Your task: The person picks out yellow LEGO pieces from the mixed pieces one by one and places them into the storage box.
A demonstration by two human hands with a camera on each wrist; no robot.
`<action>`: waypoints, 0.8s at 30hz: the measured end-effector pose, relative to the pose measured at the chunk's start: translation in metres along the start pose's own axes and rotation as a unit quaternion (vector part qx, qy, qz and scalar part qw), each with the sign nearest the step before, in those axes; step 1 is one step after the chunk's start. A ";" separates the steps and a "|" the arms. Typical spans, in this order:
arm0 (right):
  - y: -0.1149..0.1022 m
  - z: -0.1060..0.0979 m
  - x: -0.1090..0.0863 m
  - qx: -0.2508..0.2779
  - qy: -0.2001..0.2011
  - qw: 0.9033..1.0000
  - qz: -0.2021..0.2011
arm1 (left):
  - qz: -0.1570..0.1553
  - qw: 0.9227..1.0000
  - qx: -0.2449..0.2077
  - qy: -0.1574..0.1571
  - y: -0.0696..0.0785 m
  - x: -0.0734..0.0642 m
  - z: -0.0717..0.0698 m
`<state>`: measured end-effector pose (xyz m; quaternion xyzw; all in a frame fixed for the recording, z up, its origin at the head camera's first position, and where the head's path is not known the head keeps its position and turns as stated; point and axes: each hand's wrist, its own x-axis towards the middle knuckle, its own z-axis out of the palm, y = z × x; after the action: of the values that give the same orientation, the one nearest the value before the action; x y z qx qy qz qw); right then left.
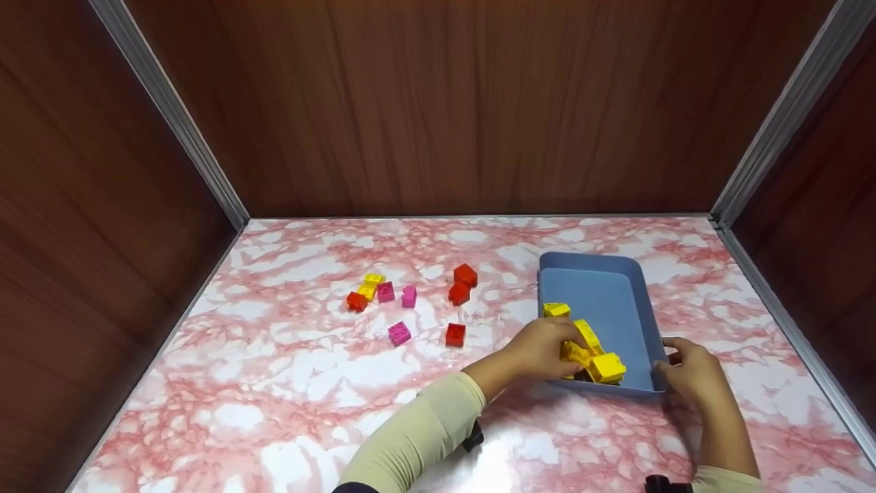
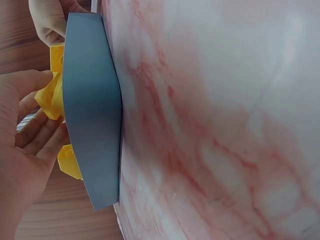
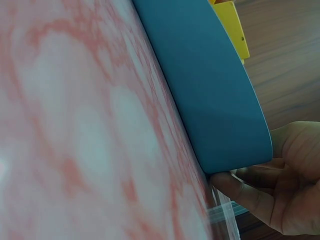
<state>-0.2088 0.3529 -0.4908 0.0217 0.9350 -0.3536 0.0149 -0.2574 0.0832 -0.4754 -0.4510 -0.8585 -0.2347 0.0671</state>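
Note:
A shallow blue-grey tray stands on the right of the table, with several yellow toy bricks piled at its near left. My left hand reaches over the tray's left wall into that pile. In the left wrist view its thumb and fingers pinch a yellow toy brick just above the rim; part of this brick is hidden by the wall. My right hand grips the tray at its near right corner, thumb over the wall and fingers outside, low against the corner.
Left of the tray lie loose red bricks, pink bricks and yellow bricks. Brown wood-grain panels close off the back and both sides of the pink marbled table.

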 end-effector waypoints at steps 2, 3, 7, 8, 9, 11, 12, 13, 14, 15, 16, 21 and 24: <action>0.000 0.000 0.000 0.000 -0.003 1.000 0.002 | -0.004 1.000 0.000 -0.001 0.000 -0.001 -0.001; 0.000 0.000 0.000 0.000 -0.003 1.000 0.002 | -0.006 1.000 0.001 0.000 0.000 -0.001 -0.002; -0.001 0.000 0.000 -0.004 -0.004 1.000 0.002 | -0.008 1.000 -0.006 0.006 -0.001 -0.003 -0.004; -0.001 0.000 0.000 -0.004 -0.004 1.000 0.001 | -0.010 1.000 -0.010 0.008 -0.001 -0.004 -0.004; -0.001 0.000 0.000 -0.005 -0.004 1.000 0.001 | -0.011 1.000 -0.014 0.009 -0.002 -0.005 -0.005; 0.000 -0.001 0.000 -0.007 -0.004 1.000 0.000 | -0.014 1.000 -0.023 0.012 -0.003 -0.007 -0.007; 0.000 -0.001 0.000 -0.007 -0.003 1.000 -0.001 | -0.016 0.999 -0.027 0.013 -0.003 -0.009 -0.008; 0.000 -0.001 0.000 -0.007 -0.003 1.000 -0.001 | -0.019 0.999 -0.029 0.013 -0.003 -0.010 -0.010; 0.000 0.000 0.000 -0.007 -0.004 1.000 0.000 | -0.023 0.999 -0.031 0.013 -0.004 -0.012 -0.011; 0.000 0.000 0.001 -0.006 -0.005 1.000 0.002 | -0.025 0.999 -0.028 0.014 -0.004 -0.014 -0.013; 0.000 -0.001 0.001 -0.006 -0.005 1.000 0.004 | -0.025 0.999 -0.024 0.013 -0.005 -0.016 -0.015; 0.000 -0.002 0.002 0.000 -0.012 1.000 0.015 | -0.037 0.999 0.006 0.003 -0.011 -0.026 -0.027; 0.000 -0.001 0.002 -0.002 -0.010 1.000 0.011 | -0.057 0.998 0.022 0.000 -0.015 -0.034 -0.033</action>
<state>-0.2109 0.3536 -0.4897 0.0288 0.9354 -0.3513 0.0279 -0.2532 0.0352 -0.4626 -0.4000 -0.8877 -0.2190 0.0636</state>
